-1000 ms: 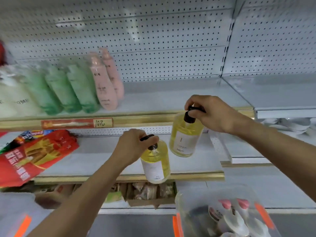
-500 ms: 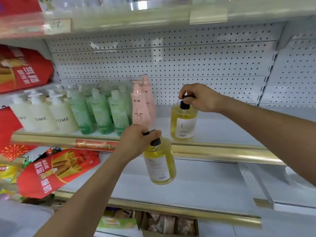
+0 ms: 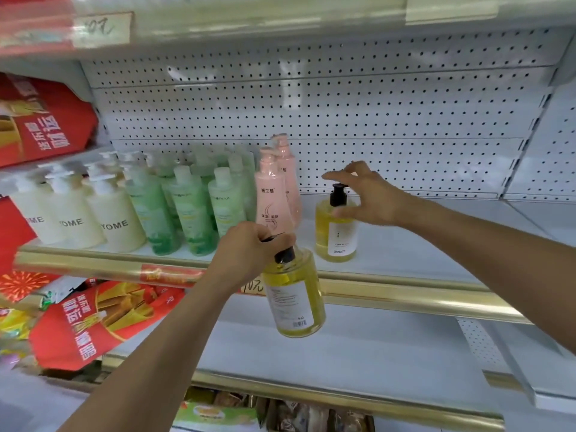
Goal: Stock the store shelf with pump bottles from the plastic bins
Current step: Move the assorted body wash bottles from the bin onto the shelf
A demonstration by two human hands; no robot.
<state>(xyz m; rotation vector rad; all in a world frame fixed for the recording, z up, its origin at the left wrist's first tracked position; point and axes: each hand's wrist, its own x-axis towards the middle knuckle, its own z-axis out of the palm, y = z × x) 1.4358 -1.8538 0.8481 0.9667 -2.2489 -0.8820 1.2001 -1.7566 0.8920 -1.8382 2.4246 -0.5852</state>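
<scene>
A yellow pump bottle (image 3: 336, 229) with a black pump and white label stands upright on the white shelf (image 3: 420, 247), just right of two pink bottles (image 3: 272, 191). My right hand (image 3: 371, 198) hovers over its pump with fingers spread, no longer gripping it. My left hand (image 3: 249, 247) grips the black pump of a second yellow bottle (image 3: 294, 300), which hangs tilted in front of the shelf's gold edge (image 3: 389, 294), below shelf level.
Green bottles (image 3: 187, 210) and cream bottles (image 3: 115, 222) fill the shelf's left part. Red snack bags (image 3: 99, 322) lie on the lower shelf at left. A pegboard back wall (image 3: 343, 113) rises behind, and an upper shelf edge (image 3: 249, 20) hangs overhead.
My right hand set its yellow bottle down on the shelf beside the pink bottles and opened. My left hand raised the second bottle slightly toward the shelf edge.
</scene>
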